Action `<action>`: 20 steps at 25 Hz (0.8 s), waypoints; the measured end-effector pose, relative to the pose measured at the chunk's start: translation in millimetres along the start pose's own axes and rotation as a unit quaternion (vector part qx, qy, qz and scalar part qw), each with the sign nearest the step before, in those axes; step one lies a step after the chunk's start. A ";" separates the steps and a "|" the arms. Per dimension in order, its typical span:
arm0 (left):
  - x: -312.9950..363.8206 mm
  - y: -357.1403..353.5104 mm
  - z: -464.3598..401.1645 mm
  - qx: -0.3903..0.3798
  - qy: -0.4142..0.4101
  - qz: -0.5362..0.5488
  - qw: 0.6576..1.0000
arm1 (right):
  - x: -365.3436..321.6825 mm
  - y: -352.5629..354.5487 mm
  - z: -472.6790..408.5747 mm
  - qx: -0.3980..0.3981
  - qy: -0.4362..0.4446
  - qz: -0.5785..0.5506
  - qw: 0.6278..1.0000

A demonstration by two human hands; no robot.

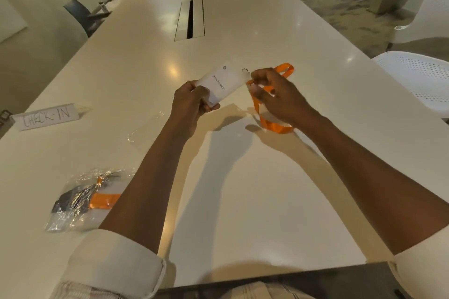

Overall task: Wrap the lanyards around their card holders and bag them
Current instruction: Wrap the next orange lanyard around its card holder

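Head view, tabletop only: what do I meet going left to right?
Handwritten white CHECK-IN sign → filled clear plastic bag → empty clear plastic bag → white card holder → orange fabric lanyard.

Head-worn view — looks forward, down, close over table (243, 201).
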State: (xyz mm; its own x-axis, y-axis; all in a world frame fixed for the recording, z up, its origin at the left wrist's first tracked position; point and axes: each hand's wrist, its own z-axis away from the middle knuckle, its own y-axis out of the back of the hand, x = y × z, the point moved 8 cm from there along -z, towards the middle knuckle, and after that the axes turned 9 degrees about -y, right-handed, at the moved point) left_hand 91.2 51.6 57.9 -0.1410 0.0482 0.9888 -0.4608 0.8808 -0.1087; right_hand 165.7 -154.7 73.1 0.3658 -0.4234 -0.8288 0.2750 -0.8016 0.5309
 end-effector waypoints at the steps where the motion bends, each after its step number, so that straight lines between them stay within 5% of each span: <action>1: 4.4 0.1 0.9 -0.004 -0.005 0.017 1.000 | -3.3 -13.6 1.2 -0.039 -0.017 -0.042 0.998; 7: 10.3 -1.7 12.7 -0.023 0.018 0.110 0.993 | -11.4 -38.6 7.4 0.053 -0.060 -0.173 0.982; 11: 9.6 -1.2 19.7 -0.026 0.019 0.141 0.989 | -17.5 -45.1 6.1 0.088 -0.064 -0.164 0.980; 20: 1.5 -5.3 28.5 -0.051 -0.002 0.016 0.999 | -26.1 -68.4 10.7 0.039 -0.094 -0.123 0.987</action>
State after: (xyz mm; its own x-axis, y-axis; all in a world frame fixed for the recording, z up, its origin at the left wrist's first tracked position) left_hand 68.5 33.5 57.0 -0.1576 0.0765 0.9845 -0.3650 0.9219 -0.1300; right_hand 127.8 -93.3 56.5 0.1229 -0.2766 -0.9531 0.2638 -0.9167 0.3001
